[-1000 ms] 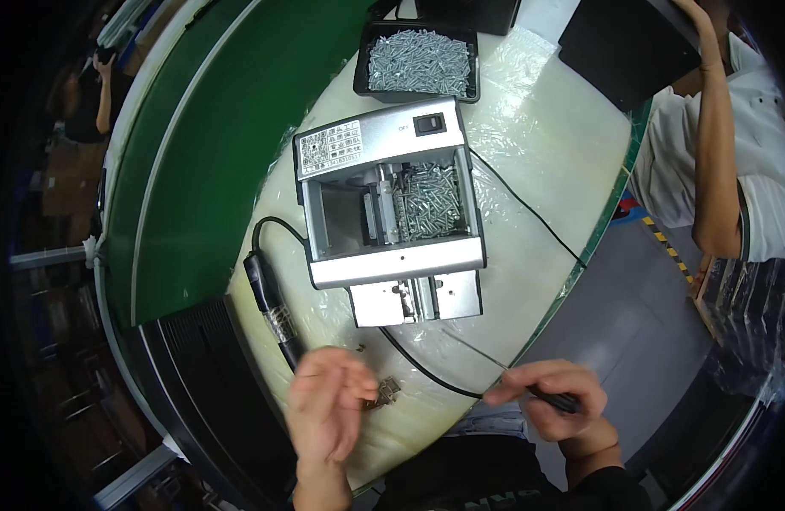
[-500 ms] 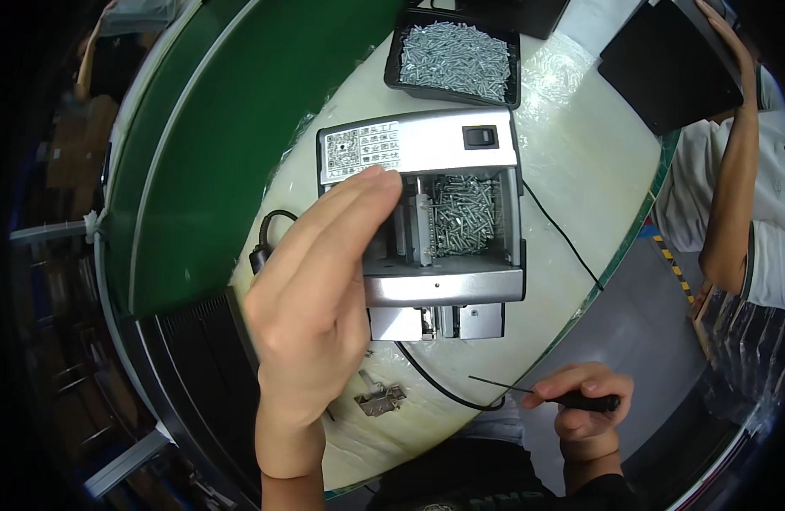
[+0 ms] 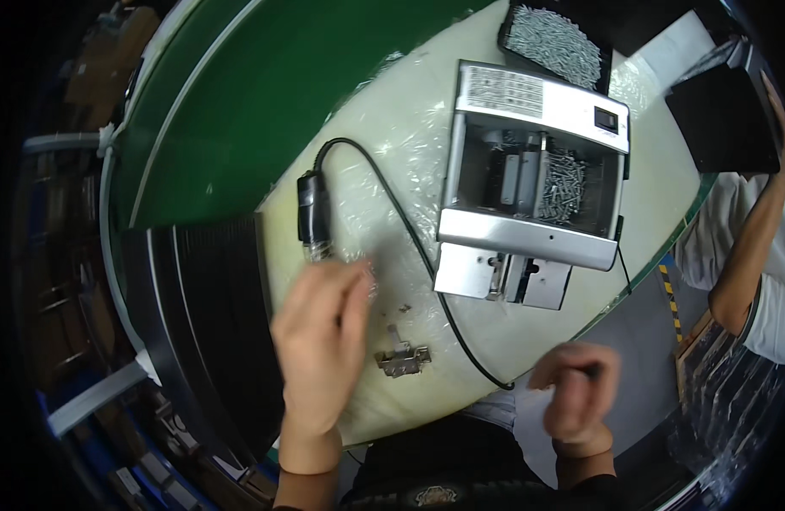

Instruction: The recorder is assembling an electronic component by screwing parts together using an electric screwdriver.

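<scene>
My right hand [image 3: 575, 392], smeared by motion, is closed round the screwdriver, of which only a dark bit of handle [image 3: 593, 371] shows. My left hand [image 3: 320, 341] hangs over the table by the lower end of a black cylindrical corded tool [image 3: 312, 209]; blur hides whether its fingers touch anything. Right of that tool stands a silver and grey screw feeder [image 3: 529, 243] with a black rocker switch and screws [image 3: 564, 187] in its open bay. A small metal bracket-like part [image 3: 403, 361] lies on the table between my hands.
A black bin [image 3: 604, 81] of screws sits behind the feeder. The black cable [image 3: 409, 226] loops across the plastic-covered table [image 3: 367, 187]. Black ribbed panels [image 3: 209, 332] stand at the left, beside a green surface [image 3: 273, 77]. Another person's arm [image 3: 750, 247] holds a black box [image 3: 723, 119] at right.
My left hand has left the feeder and come down beside the corded tool. The view has shifted, so the feeder appears farther right. The screwdriver in my right hand, plain before, is now mostly hidden.
</scene>
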Tool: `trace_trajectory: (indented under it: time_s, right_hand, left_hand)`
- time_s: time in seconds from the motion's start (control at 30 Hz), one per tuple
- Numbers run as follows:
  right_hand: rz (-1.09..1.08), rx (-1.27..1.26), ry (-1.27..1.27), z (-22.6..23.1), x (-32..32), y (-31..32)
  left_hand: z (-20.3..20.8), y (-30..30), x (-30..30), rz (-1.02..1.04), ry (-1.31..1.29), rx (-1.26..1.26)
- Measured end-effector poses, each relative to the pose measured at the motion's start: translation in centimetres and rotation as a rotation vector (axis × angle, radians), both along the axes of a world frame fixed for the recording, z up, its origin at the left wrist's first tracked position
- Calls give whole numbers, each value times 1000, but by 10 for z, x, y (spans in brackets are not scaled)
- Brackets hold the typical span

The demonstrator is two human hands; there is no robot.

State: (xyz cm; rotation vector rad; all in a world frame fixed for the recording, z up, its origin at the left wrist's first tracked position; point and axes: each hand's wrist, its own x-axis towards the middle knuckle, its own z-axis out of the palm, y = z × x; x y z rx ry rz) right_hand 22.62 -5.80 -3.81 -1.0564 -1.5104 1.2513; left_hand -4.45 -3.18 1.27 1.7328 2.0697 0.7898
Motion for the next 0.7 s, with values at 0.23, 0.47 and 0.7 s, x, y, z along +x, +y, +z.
trace_trajectory:
  time_s: [0.23, 0.47, 0.7]
  right_hand:
    - [293, 48, -566, -18, -95, -7]
    - [237, 246, -754, -42, -126, -1]
    - [271, 321, -861, -41, -130, 2]
  left_hand:
    - [-65, -72, -9, -72, 70, -170]
    - [-72, -72, -8, -82, -4, -99]
    - [-80, -76, -8, -117, 54, -74]
